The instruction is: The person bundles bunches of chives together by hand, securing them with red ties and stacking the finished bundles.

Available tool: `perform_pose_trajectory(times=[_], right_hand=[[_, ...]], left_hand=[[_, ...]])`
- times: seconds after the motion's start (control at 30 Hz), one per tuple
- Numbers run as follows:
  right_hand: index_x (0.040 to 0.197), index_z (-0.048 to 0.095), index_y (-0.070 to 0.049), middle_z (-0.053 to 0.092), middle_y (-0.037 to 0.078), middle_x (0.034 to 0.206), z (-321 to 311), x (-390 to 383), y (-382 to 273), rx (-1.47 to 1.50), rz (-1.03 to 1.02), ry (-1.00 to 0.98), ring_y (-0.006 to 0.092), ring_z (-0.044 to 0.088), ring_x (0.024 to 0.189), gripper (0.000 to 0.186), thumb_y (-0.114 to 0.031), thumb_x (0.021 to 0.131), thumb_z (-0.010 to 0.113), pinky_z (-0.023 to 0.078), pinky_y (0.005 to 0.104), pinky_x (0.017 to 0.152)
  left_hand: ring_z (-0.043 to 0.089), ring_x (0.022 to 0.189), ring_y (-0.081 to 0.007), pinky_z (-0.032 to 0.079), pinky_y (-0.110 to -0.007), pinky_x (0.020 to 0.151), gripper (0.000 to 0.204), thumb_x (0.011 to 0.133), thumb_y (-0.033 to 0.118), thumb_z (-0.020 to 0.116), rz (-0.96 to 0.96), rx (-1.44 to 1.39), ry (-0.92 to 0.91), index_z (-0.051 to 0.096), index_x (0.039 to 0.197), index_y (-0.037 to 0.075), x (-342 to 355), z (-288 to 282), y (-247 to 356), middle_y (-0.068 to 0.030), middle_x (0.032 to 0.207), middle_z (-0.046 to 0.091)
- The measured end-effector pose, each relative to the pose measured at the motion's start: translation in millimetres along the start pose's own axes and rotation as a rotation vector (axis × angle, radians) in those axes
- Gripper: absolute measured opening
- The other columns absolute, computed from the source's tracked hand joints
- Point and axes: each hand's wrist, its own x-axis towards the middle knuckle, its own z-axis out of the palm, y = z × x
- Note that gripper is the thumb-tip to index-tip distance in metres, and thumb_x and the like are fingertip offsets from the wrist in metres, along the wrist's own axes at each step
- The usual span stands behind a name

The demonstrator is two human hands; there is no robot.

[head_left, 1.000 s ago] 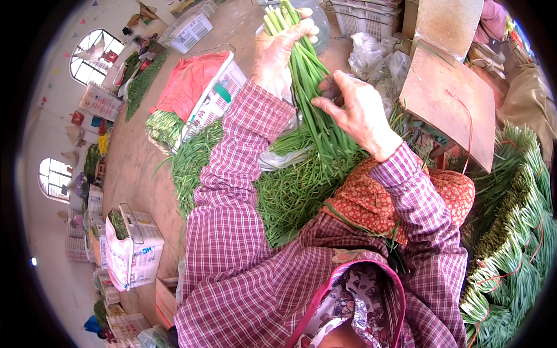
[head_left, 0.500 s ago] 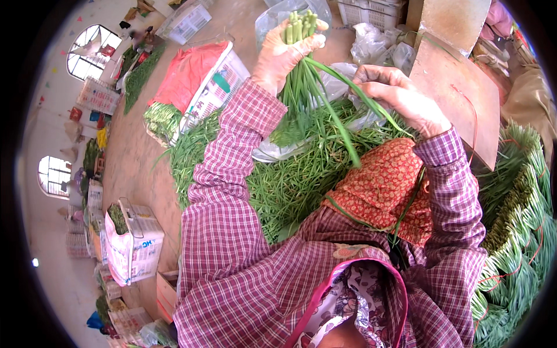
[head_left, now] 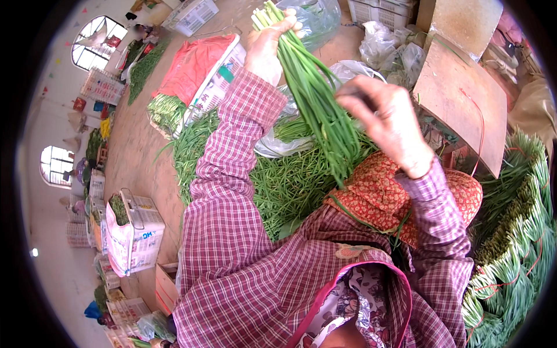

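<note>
Raised at the upper middle, my left hand (head_left: 265,57) is closed round a bunch of chives (head_left: 321,101). Their pale cut ends stick out above the fist, and the long green leaves hang down to the right. Beside the leaves is my right hand (head_left: 397,124), slightly blurred, its fingers curved and apart from the thumb, with nothing visible between them. Beneath the bunch spreads a heap of loose green stalks (head_left: 284,194), with a clear plastic bag (head_left: 281,146) lying on it. A red flowered cloth (head_left: 377,194) covers my lap.
Tied green bundles (head_left: 510,249) are stacked at the right, beside a tilted brown board (head_left: 461,98). A white crate (head_left: 203,87) with a red cover stands at the upper left, another crate (head_left: 145,240) farther down. Plastic bags (head_left: 391,49) lie at the back.
The bunch has swung out to the lower right, its leaves now gathered in one long sheaf. My right hand has let go of the drooping leaves and moved slightly down.
</note>
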Motion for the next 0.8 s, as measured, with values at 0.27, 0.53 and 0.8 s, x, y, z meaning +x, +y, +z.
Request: perform_pose_trajectory(times=[0.27,0.53,0.8], right_hand=[[0.094,0.054,-0.008,0.059,0.011,0.084,51,7,21,-0.448,-0.056,0.106,0.0304,0.064,0.076,0.021,-0.016,0.08,0.068,0.052,0.0399,0.061],[0.088,0.056,-0.005,0.062,0.014,0.079,42,15,31,-0.384,-0.019,0.075,0.0334,0.064,0.07,0.016,-0.018,0.082,0.063,0.051,0.0414,0.061],[0.098,0.067,-0.002,0.064,-0.002,0.079,-8,32,32,0.422,0.477,-0.405,0.0052,0.055,0.066,0.033,-0.032,0.088,0.059,0.046,0.0237,0.058]], left_hand=[[0.067,0.075,-0.0203,0.056,-0.031,0.069,0.028,0.083,0.009,0.07,-0.005,0.054,0.049,0.062,0.11,0.002,4,25,-8,-0.01,0.087,0.068],[0.062,0.07,-0.014,0.05,-0.026,0.063,0.025,0.081,0.009,0.069,-0.009,0.068,0.001,0.064,0.105,0.003,-1,26,-10,-0.0032,0.082,0.065],[0.06,0.065,-0.0114,0.047,-0.024,0.058,0.02,0.079,0.009,0.068,0.174,0.315,-0.05,0.066,0.098,0.006,-15,35,-3,-0.0012,0.079,0.064]])
